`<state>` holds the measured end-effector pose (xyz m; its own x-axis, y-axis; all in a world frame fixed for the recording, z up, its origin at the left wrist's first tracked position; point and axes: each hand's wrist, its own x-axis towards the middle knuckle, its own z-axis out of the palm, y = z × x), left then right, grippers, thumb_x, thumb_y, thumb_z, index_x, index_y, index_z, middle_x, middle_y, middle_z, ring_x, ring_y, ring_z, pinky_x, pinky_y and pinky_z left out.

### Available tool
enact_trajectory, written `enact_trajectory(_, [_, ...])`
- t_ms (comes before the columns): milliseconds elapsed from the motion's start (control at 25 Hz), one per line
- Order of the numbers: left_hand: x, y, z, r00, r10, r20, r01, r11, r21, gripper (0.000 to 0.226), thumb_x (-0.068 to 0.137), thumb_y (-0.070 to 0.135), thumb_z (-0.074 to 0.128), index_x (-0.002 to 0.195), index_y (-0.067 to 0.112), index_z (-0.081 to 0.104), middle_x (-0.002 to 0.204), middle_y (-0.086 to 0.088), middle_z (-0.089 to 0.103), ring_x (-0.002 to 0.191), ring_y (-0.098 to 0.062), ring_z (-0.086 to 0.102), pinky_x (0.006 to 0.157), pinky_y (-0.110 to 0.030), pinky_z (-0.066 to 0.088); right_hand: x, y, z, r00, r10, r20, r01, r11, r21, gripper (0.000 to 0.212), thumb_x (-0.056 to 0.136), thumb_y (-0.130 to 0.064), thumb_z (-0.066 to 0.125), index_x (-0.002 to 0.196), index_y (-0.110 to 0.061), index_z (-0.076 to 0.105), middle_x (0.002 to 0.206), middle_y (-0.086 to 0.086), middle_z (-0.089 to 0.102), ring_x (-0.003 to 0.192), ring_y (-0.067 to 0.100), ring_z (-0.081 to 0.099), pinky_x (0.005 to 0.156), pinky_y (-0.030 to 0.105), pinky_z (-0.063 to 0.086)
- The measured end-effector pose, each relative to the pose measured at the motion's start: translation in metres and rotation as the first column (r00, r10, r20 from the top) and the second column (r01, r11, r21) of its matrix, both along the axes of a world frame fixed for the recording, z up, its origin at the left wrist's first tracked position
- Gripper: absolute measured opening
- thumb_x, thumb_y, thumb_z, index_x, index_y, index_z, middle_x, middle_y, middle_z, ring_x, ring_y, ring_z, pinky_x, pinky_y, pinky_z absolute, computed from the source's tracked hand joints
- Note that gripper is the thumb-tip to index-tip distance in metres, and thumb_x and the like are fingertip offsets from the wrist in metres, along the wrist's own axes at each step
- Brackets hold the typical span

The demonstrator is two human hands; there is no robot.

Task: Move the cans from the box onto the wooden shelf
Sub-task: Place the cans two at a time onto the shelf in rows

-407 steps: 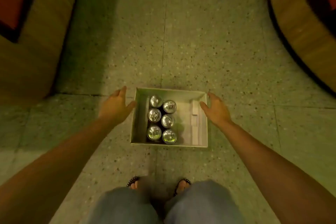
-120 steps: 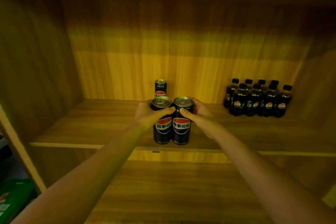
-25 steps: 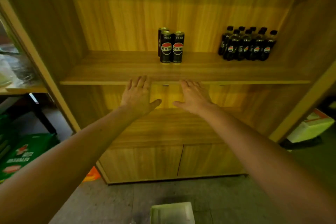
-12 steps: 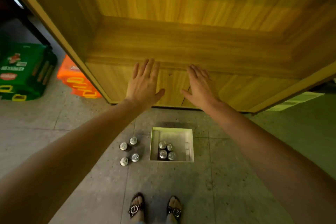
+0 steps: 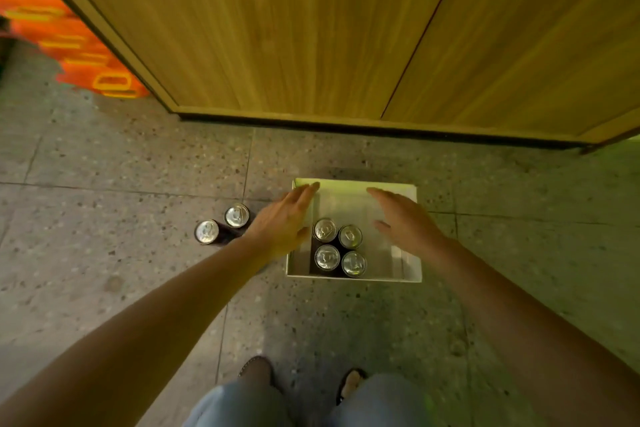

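Speckled floor tiles (image 5: 104, 253) lay beneath both hands. The left hand (image 5: 280, 222) and right hand (image 5: 405, 222) hovered flat and empty, fingers straight, over the white box (image 5: 353, 279), probably spread to take one can each. Inside, four cans (image 5: 326, 257) stood upright toward its near wall, long axes vertical, tabs up. On the floor just left of the box stood two more cans (image 5: 236, 215).

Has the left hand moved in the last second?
Yes, downward. The left hand was against the wooden cabinet front; now it hovers over the white box, below the cabinet's base.
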<state>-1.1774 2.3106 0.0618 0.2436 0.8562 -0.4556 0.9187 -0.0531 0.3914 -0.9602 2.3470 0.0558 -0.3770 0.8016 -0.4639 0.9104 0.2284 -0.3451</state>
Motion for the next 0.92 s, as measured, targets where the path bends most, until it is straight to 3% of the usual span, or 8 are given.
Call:
enact_trajectory(160, [0.012, -0.004, -0.097, 0.971, 0.205, 0.121, -0.186, 0.971, -0.152, 0.077, 0.084, 0.014, 0.060, 0.146, 0.017, 0.013, 0.136, -0.020, 0.046, 0.115, -0.036, 0.054, 0.095, -0.042, 0.046, 0.021, -0.016, -0.108, 0.999, -0.018, -0.046, 0.011, 0.987, -0.161, 0.061, 0.087, -0.014, 0.057, 0.141, -0.018, 0.029, 0.149, 0.005, 0.035, 0.135, 0.022, 0.036, 0.107, 0.034, 0.032])
enact_trajectory(320, [0.016, 0.000, -0.163, 0.845, 0.465, 0.263, -0.366, 0.862, -0.350, 0.069, 0.082, 0.001, 0.059, 0.141, 0.018, 0.027, 0.142, -0.013, 0.042, 0.123, -0.030, 0.049, 0.098, -0.038, 0.047, 0.026, -0.015, -0.169, 0.986, -0.102, -0.134, 0.077, 0.981, -0.179, 0.072, 0.078, -0.011, 0.068, 0.139, -0.019, 0.031, 0.146, 0.003, 0.039, 0.133, 0.020, 0.039, 0.107, 0.033, 0.032])
enact_trajectory(520, [0.020, 0.011, -0.191, 0.868, 0.365, 0.336, -0.282, 0.921, -0.269, 0.063, 0.072, -0.004, 0.067, 0.128, 0.016, 0.047, 0.125, -0.012, 0.057, 0.116, -0.027, 0.054, 0.096, -0.041, 0.049, 0.022, -0.009, -0.202, 0.932, -0.132, -0.337, 0.072, 0.980, -0.186, 0.067, 0.069, -0.016, 0.078, 0.129, -0.016, 0.047, 0.130, 0.005, 0.057, 0.121, 0.019, 0.052, 0.102, 0.036, 0.042])
enact_trajectory(680, [0.023, 0.013, -0.198, 0.783, 0.442, 0.437, -0.337, 0.893, -0.299, 0.072, 0.067, 0.001, 0.075, 0.129, 0.015, 0.044, 0.126, -0.009, 0.056, 0.118, -0.024, 0.051, 0.100, -0.039, 0.045, 0.024, -0.006, -0.206, 0.878, -0.242, -0.413, 0.161, 0.962, -0.222, 0.063, 0.074, -0.014, 0.073, 0.130, -0.014, 0.044, 0.128, 0.001, 0.055, 0.115, 0.007, 0.046, 0.091, 0.015, 0.036])
enact_trajectory(800, [0.026, 0.014, -0.203, 0.747, 0.476, 0.464, -0.366, 0.877, -0.311, 0.072, 0.066, 0.003, 0.076, 0.129, 0.014, 0.043, 0.127, -0.009, 0.056, 0.119, -0.022, 0.050, 0.103, -0.038, 0.042, 0.015, -0.004, -0.208, 0.821, -0.333, -0.464, 0.233, 0.937, -0.261, 0.064, 0.072, -0.014, 0.075, 0.128, -0.014, 0.044, 0.122, -0.003, 0.053, 0.114, 0.010, 0.047, 0.094, 0.024, 0.039])
enact_trajectory(920, [0.031, 0.013, -0.206, 0.700, 0.511, 0.499, -0.390, 0.859, -0.332, 0.070, 0.064, 0.004, 0.078, 0.126, 0.012, 0.047, 0.123, -0.008, 0.059, 0.113, -0.018, 0.053, 0.099, -0.033, 0.042, 0.003, -0.004, -0.211, 0.731, -0.442, -0.519, 0.330, 0.896, -0.298, 0.064, 0.067, -0.014, 0.079, 0.123, -0.013, 0.049, 0.114, -0.002, 0.057, 0.108, 0.012, 0.052, 0.091, 0.025, 0.043])
